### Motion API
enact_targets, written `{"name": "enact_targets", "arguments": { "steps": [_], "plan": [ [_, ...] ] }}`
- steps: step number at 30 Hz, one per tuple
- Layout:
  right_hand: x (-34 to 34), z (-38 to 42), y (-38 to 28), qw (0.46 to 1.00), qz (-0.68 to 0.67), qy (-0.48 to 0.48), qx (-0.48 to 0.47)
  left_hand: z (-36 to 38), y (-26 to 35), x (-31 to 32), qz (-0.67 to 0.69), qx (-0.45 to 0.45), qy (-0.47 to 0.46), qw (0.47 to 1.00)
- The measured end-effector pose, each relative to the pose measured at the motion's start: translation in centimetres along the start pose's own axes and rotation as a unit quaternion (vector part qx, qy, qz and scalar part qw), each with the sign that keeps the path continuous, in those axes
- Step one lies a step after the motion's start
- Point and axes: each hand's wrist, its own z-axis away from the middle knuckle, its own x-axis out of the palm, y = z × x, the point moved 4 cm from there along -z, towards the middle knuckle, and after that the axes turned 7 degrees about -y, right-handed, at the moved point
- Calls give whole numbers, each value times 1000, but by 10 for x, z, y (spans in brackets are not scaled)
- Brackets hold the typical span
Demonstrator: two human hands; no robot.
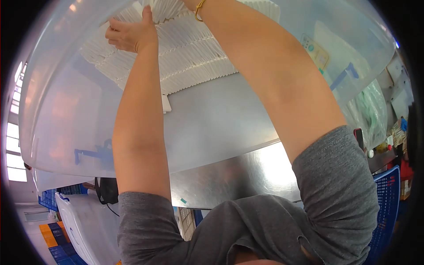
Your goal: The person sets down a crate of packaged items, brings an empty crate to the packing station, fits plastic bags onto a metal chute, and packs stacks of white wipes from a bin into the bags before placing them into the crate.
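A large translucent plastic bin (57,110) fills most of the view. Inside it lie tight rows of thin white pieces (194,53). My left hand (132,33) reaches into the bin and rests on the top left rows, its fingers curled in and its thumb pointing up along a stack. My right arm stretches up across the rows. A gold bracelet (199,9) sits on its wrist. Only a sliver of my right hand (190,3) shows at the top edge, so what it holds is hidden. One small white piece (166,104) lies apart below the rows.
The bin rests on a shiny steel table (247,172). A blue crate (388,198) stands at the right, clear plastic bags (371,110) above it. A white tub (84,225) and blue and orange crates (53,240) sit at the lower left. Windows (13,132) line the left.
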Motion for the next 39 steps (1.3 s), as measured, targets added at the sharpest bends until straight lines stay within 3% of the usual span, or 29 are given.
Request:
{"name": "enact_targets", "arguments": {
  "steps": [3, 8, 11, 12, 16, 18, 20, 23, 28, 32, 35, 36, 39],
  "plan": [
    [-1, 0, -2, 1000, -4, -3, 0, 7, 11, -6, -39, 57, 3, 998],
    [-1, -1, -6, 1000, -7, -7, 2, 16, 16, -11, -31, 75, 27, 996],
    [0, -1, -4, 1000, -5, -7, 6, 18, 20, -12, -54, 220, 35, 973],
    [0, -1, -5, 1000, -7, -8, 5, 18, 21, -12, -53, 218, 37, 974],
    [1, 0, -3, 1000, -9, -8, 10, 29, 30, 4, -53, 277, -62, 957],
    [0, 0, -3, 1000, -10, -8, 10, 29, 28, 2, 282, 263, -90, 918],
    [0, 0, -3, 1000, -11, -8, 11, 29, 26, 0, 439, 244, -98, 859],
    [0, 2, -3, 1000, -10, -8, 13, 33, 36, -14, 80, 244, -69, 964],
    [-1, 4, -3, 1000, -9, -8, 16, 23, 18, 12, 28, 257, -5, 966],
    [-2, 3, -3, 1000, -10, -7, 18, 10, 2, 39, 38, 213, -68, 974],
    [-1, 3, -2, 1000, -17, -6, 22, 13, 39, -14, -33, 67, -131, 989],
    [0, 4, -3, 1000, -18, -5, 22, 13, 37, -13, -34, 68, -129, 989],
    [-1, 6, -3, 999, -24, -5, 25, 24, 35, -10, 42, 218, -87, 971]
  ]
}}
